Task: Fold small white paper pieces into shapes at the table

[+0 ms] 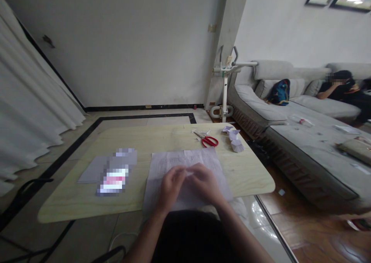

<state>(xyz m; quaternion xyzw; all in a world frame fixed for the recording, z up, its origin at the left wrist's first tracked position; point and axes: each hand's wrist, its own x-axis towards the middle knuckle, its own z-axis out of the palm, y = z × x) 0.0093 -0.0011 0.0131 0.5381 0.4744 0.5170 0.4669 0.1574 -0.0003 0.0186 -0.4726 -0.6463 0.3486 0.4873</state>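
Both hands meet over a large creased sheet of paper with faint print, lying at the table's near edge. Between the fingertips shows a small piece of white paper, partly covered by them. My left hand has its fingers curled and pinched on one side of it. My right hand closes on it from the other side. Beyond the sheet lie scissors with red handles, among small white paper scraps. Several folded paper pieces sit at the far right of the table.
On the left of the wooden table are white sheets and a lit phone, pixelated. A grey sofa stands to the right, with a blue backpack and a seated person. A white exercise stand stands behind.
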